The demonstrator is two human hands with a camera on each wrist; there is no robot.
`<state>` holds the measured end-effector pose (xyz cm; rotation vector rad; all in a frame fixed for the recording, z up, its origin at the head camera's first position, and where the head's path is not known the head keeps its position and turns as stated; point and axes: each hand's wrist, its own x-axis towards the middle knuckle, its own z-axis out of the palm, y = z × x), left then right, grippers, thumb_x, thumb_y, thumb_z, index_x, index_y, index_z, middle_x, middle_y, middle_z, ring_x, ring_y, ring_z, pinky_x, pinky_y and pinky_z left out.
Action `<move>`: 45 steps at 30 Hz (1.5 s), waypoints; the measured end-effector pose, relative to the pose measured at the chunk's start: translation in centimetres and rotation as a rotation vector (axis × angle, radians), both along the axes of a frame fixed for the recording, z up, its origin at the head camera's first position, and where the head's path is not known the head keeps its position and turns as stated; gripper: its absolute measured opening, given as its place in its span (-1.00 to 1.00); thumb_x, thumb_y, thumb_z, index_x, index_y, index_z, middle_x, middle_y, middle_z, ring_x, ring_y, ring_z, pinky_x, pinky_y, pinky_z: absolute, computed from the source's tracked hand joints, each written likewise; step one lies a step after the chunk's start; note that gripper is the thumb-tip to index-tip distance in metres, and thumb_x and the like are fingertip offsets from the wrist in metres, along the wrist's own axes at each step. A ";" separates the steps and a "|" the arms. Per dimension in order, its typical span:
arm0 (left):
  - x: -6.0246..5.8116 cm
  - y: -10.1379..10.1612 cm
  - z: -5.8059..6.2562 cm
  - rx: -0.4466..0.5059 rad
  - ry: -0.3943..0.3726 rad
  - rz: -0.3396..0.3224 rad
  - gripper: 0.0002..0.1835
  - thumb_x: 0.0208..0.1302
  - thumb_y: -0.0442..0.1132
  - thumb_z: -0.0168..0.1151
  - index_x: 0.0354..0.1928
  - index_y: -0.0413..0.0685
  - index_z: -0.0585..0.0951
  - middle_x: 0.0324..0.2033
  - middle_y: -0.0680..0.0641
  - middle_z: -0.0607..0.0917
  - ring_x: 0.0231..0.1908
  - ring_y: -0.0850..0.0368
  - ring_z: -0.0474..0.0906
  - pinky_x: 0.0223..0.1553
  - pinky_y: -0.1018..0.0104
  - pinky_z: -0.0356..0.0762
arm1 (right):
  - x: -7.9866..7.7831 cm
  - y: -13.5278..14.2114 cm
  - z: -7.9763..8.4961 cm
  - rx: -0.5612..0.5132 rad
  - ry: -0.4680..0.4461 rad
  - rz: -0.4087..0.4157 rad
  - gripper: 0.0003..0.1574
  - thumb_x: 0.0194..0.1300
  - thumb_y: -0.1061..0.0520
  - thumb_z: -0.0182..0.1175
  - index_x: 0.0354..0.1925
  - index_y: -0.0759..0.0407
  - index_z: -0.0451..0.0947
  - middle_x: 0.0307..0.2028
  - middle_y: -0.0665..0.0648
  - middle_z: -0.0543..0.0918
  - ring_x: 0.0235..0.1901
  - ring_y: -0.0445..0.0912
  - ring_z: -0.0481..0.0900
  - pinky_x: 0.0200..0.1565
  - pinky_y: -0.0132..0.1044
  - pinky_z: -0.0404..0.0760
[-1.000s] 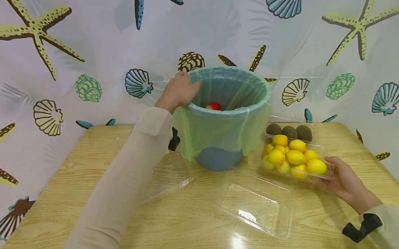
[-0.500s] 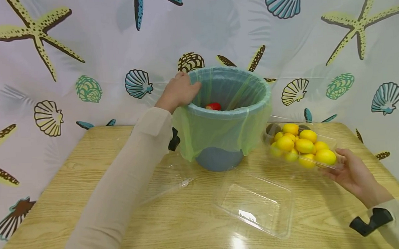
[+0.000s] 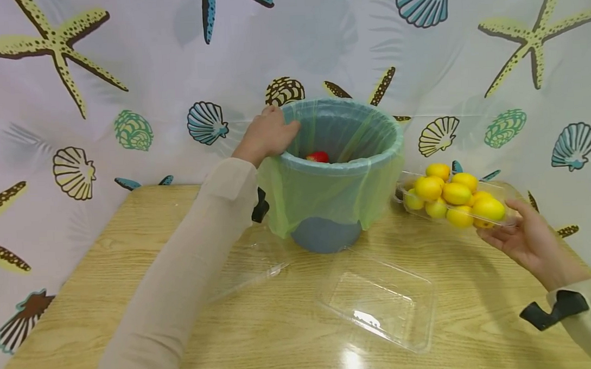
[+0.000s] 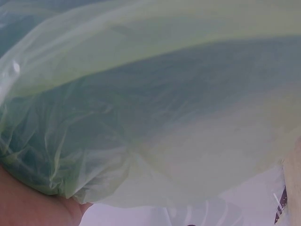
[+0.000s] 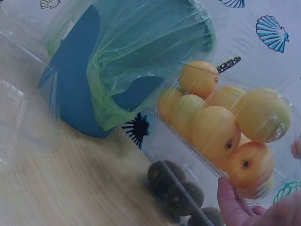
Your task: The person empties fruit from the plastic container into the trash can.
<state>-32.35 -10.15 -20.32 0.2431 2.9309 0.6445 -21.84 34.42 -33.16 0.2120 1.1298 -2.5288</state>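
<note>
My right hand [image 3: 532, 241] holds the near right end of a clear plastic box [image 3: 508, 216] heaped with yellow fruits [image 3: 456, 193]. Raised off the table, this box overlaps the back right corner in the head view. From the right wrist, its thumb and fingers [image 5: 230, 202] show at the box's end. My left hand [image 3: 269, 131] grips the left rim of a blue bin [image 3: 326, 236], which is lined with a thin green bag [image 3: 325, 197]. Part of a red fruit [image 3: 318, 157] shows inside. The bag [image 4: 155, 108] fills most of the left wrist view.
Brown kiwis [image 5: 184, 197] sit in another clear box behind the raised one. A clear plastic tray [image 3: 378, 306] lies on the wooden table [image 3: 262, 337] in front of the bin. More clear plastic [image 3: 249, 267] lies beside my left sleeve. A shell-patterned curtain [image 3: 154, 59] hangs behind.
My right hand has lifted the box of yellow fruits and moved it right and toward the back, over the kiwis. The left hand stays on the bin's rim.
</note>
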 end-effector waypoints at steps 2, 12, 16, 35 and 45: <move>0.0 0.1 0.0 0.001 0.001 0.001 -0.28 0.50 0.06 -0.41 0.48 -0.29 -0.18 0.50 -0.16 -0.28 0.48 -0.19 -0.30 0.47 0.00 -0.17 | -0.2 -0.1 0.5 0.020 -0.005 -0.023 -0.59 0.48 -0.04 -0.14 -0.21 0.28 0.41 -0.27 0.30 0.65 -0.23 0.16 0.68 -0.15 -0.07 0.66; 0.1 0.2 0.1 0.013 0.001 0.000 -0.28 0.50 0.06 -0.40 0.48 -0.29 -0.15 0.51 -0.16 -0.27 0.48 -0.20 -0.28 0.46 -0.01 -0.13 | -1.6 -0.3 2.9 0.045 -0.104 -0.110 -0.31 0.41 -0.09 0.02 0.29 -0.06 -0.13 -0.13 0.19 0.42 -0.22 0.11 0.65 0.02 -0.16 0.60; 0.1 0.1 0.0 0.013 -0.002 0.001 -0.28 0.50 0.06 -0.40 0.48 -0.29 -0.15 0.51 -0.16 -0.27 0.48 -0.20 -0.28 0.46 -0.01 -0.12 | -2.3 -0.3 3.8 0.056 -0.126 -0.145 -0.06 0.38 -0.11 0.06 0.39 -0.18 -0.37 0.02 0.09 0.35 -0.22 0.06 0.63 0.12 -0.23 0.54; 0.1 0.1 -0.1 0.012 0.012 0.009 -0.28 0.50 0.06 -0.39 0.48 -0.28 -0.14 0.51 -0.15 -0.27 0.48 -0.20 -0.28 0.46 -0.01 -0.14 | -5.0 -0.7 8.6 0.052 -0.052 -0.224 0.09 0.31 -0.16 0.17 0.41 -0.35 -0.43 0.22 -0.12 0.17 0.35 -0.26 0.09 0.24 -0.38 0.40; 0.1 0.0 0.0 0.005 0.005 0.009 -0.29 0.50 0.05 -0.38 0.48 -0.29 -0.13 0.51 -0.16 -0.27 0.48 -0.20 -0.27 0.46 -0.01 -0.14 | -5.9 -2.3 10.9 0.071 0.017 -0.210 0.03 0.31 -0.16 0.16 0.43 -0.29 -0.34 0.32 -0.11 0.09 0.38 -0.23 0.05 0.27 -0.37 0.36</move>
